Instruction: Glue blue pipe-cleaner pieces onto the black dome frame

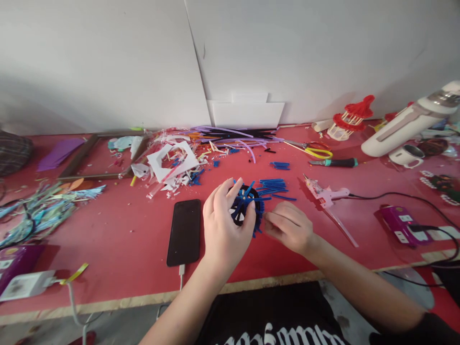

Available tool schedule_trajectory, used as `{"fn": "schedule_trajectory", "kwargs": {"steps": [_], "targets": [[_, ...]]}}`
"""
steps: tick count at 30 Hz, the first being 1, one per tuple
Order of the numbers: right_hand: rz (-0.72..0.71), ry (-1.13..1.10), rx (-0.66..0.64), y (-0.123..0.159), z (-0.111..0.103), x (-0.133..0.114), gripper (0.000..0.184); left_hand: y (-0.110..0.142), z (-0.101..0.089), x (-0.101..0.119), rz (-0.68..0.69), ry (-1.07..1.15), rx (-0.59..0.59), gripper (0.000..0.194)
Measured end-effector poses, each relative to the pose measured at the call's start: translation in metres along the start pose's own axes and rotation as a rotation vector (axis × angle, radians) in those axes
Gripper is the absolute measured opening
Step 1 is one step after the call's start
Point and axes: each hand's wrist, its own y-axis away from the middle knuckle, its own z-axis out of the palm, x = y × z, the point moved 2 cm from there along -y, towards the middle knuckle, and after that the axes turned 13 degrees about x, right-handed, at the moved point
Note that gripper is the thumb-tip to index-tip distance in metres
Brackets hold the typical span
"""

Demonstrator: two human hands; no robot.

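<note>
Head view: left hand (227, 218) holds blue-black ring (260, 210) (bare table (266, 261) toward front edge (273, 280)).

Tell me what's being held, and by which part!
The left hand holds the round blue-and-black piece by its left side; can't tell whether the right hand holds anything.

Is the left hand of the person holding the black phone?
No, the left hand grips the round blue-and-black piece, while the phone lies on the red table.
</note>
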Motion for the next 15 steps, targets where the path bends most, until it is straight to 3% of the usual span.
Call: {"fn": "schedule_trajectory", "kwargs": {"steps": [15], "targets": [[-0.020, 0.012, 0.014, 0.0027, -0.0005, 0.0042, 0.031, -0.0031, 0.0017, 0.0003, -0.029, -0.019, 0.026, 0.034]]}}
